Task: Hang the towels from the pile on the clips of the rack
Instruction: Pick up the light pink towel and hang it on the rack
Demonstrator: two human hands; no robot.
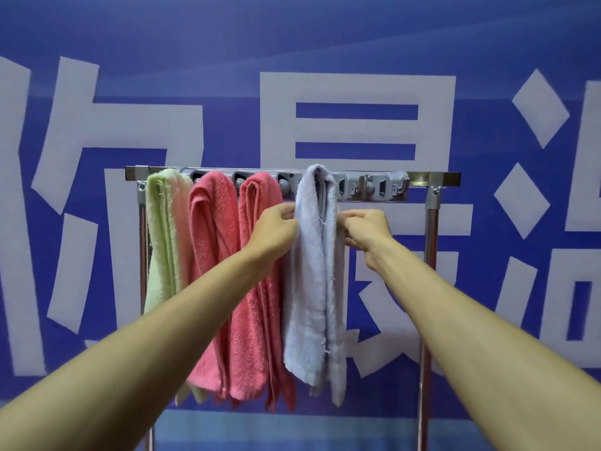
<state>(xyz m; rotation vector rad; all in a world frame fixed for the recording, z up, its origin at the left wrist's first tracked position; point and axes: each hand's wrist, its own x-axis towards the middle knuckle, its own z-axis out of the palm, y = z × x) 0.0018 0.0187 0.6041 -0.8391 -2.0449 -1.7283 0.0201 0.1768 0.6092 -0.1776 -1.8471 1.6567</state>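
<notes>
Both hands pinch the pale blue towel (312, 271) hanging on the rack (432, 180) — left hand (276, 229), right hand (367, 231).

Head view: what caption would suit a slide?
Left hand and right hand pinch a pale blue towel on the rack.

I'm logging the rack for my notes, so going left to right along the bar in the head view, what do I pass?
Green towel, left pink towel, right pink towel, left hand, blue towel, right hand, free clips, right post.
</notes>
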